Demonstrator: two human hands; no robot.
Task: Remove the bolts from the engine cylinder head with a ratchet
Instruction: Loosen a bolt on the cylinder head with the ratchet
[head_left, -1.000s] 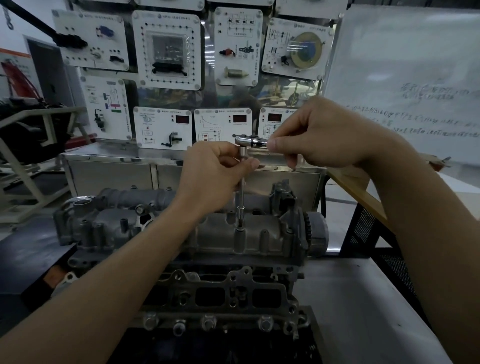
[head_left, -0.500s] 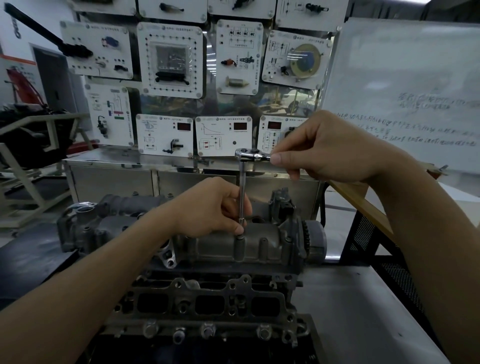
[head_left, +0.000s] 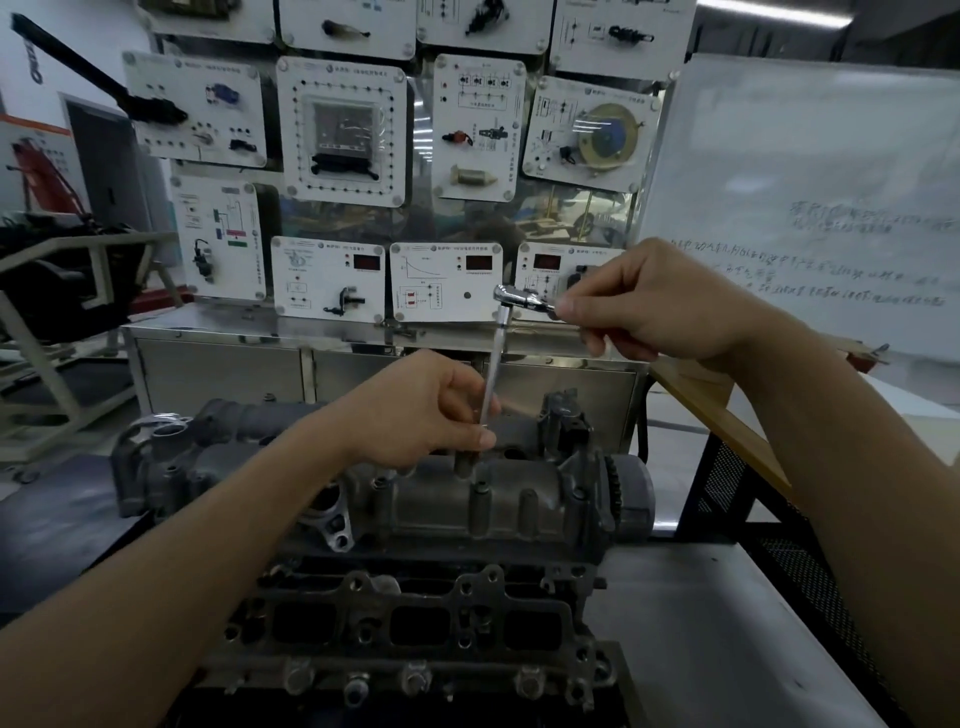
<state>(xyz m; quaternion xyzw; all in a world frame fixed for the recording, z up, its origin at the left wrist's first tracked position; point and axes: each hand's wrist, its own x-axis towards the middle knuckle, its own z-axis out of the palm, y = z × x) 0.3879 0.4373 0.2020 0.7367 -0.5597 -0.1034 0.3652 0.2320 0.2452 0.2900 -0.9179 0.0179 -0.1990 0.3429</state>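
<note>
Ratchet (head_left: 523, 300) handle is pinched in the fingers (head_left: 571, 307) of the right hand (head_left: 660, 306), thumb and forefinger clamped on it, so the chrome head sticks out to the left, up in the air above the engine. A long extension bar (head_left: 492, 364) drops from that head, leaning a bit. The left hand (head_left: 415, 410) has its fingers (head_left: 483, 440) curled round the lower end of the bar, right above the dark socket (head_left: 462, 465). The socket is down at the top of the cylinder head (head_left: 498, 512), just beside one of the raised bolt bosses (head_left: 480, 491). Can't tell if it's actually on a bolt or sitting clear of it. The cylinder head sits on top of the engine block (head_left: 415, 629), with the grey counter (head_left: 717, 649) alongside on the right. Behind all that is a steel cabinet (head_left: 223, 364), a wall of white training panels (head_left: 340, 132), and a whiteboard (head_left: 810, 197) off to the right.
</note>
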